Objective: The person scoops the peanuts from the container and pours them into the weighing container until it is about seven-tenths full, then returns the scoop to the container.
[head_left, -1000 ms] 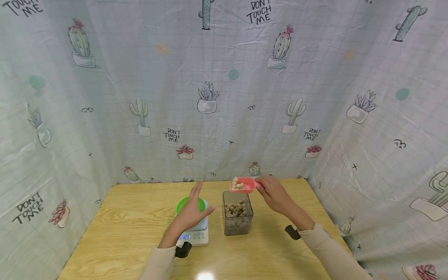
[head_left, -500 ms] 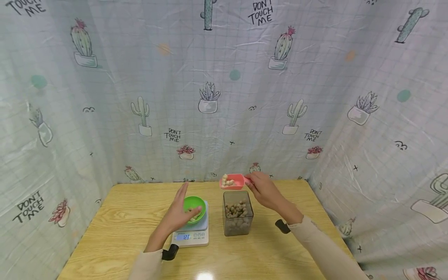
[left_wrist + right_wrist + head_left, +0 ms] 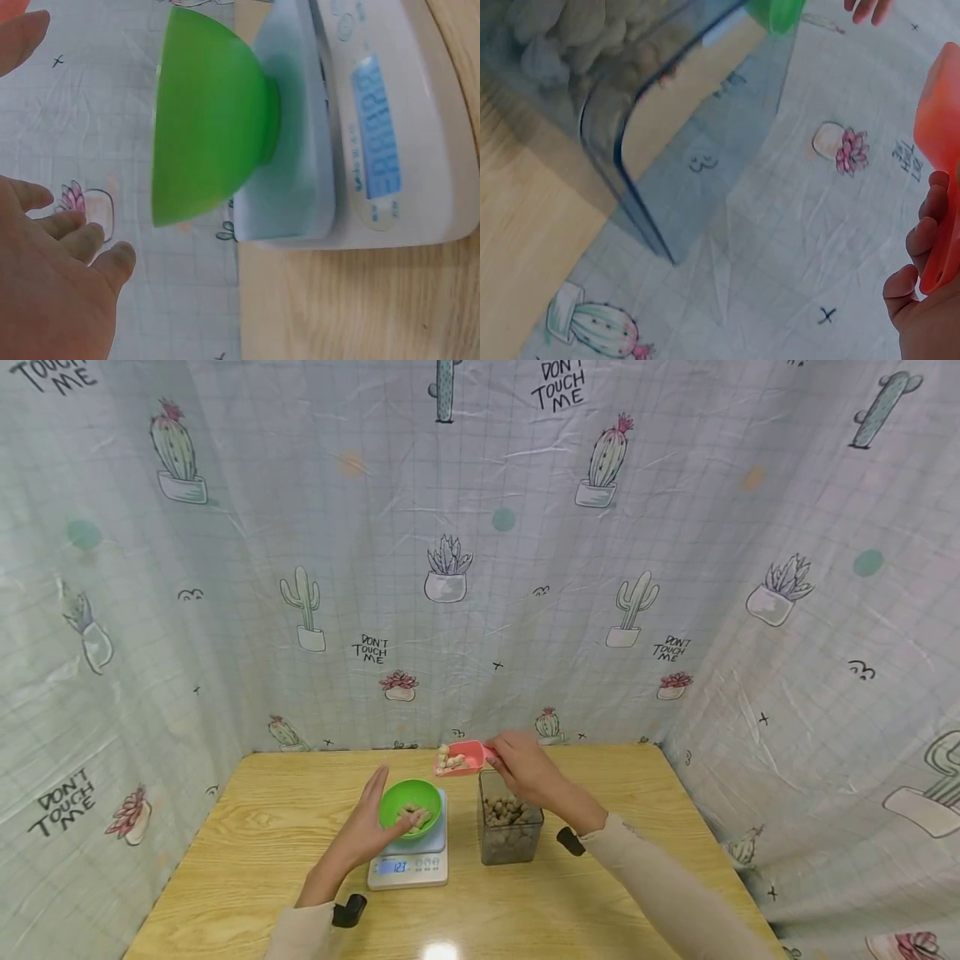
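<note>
My right hand [image 3: 528, 770] grips the handle of a pink scoop [image 3: 471, 757], also large at the edge of the right wrist view [image 3: 939, 112]. Several peanuts in their shells [image 3: 450, 763] lie toward the scoop's front end, level above the table between bowl and bin. A green bowl [image 3: 411, 790] holding more peanuts sits on a white kitchen scale [image 3: 407, 878]. Beside the bowl's left side, my left hand [image 3: 365, 828] is spread with fingers straight, its thumb overlapping the bowl in the head view. In the left wrist view those fingers [image 3: 75, 232] stand apart from the bowl.
A clear grey plastic bin [image 3: 510, 843] of peanuts stands right of the scale, under my right forearm and hand. The wooden table [image 3: 285, 827] ends at a cactus-print curtain [image 3: 450, 635] behind and at both sides. The scale's display [image 3: 393, 867] is lit.
My right hand has carried the loaded scoop left, from above the bin toward the bowl. My left hand has drawn back left, uncovering the bowl and the scale's display.
</note>
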Available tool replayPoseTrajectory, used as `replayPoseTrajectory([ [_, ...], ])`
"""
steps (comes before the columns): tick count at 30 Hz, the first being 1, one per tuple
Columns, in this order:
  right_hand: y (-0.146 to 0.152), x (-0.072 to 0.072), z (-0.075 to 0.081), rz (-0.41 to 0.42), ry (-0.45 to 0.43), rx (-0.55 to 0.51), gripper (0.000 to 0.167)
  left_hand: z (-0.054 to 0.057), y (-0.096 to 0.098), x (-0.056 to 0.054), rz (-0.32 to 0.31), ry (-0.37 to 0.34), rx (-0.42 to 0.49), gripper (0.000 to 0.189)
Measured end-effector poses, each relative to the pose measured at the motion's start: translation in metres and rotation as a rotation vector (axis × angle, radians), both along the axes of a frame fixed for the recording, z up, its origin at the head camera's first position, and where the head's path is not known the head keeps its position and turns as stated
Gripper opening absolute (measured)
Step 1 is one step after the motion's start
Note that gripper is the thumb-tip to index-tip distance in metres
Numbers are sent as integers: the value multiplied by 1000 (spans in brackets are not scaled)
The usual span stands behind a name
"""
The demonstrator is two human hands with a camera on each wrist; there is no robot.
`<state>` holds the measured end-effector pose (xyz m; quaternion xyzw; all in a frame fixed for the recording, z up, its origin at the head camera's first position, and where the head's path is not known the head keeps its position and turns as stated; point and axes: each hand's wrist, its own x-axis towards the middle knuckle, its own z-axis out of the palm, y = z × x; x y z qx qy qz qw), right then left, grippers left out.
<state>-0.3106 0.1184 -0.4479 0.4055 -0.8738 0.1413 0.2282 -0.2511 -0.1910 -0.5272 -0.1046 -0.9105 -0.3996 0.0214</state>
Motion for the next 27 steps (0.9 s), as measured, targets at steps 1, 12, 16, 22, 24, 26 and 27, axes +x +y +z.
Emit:
replayPoseTrajectory([
  [1, -4, 0, -2, 3, -6, 8, 20, -2, -1, -1, 1, -7, -4, 105],
  [12, -37, -1, -21, -77, -128, 181, 26, -29, -5, -12, -1, -92, -22, 114],
  [16, -45, -4, -30, -110, -144, 257, 24, -36, -3, -15, 8, -118, 4, 116],
  [22, -54, -6, -35, -131, -157, 331, 24, -43, 0, -16, 10, -142, 25, 118],
  [24, -58, -6, -33, -133, -132, 379, 24, -45, 1, -17, 14, -139, 27, 117],
  [26, -61, -7, -30, -134, -79, 449, 23, -46, 1, -18, 18, -130, 39, 117],
  [27, -63, -8, -28, -135, -48, 488, 22, -46, 2, -18, 20, -127, 40, 116],
])
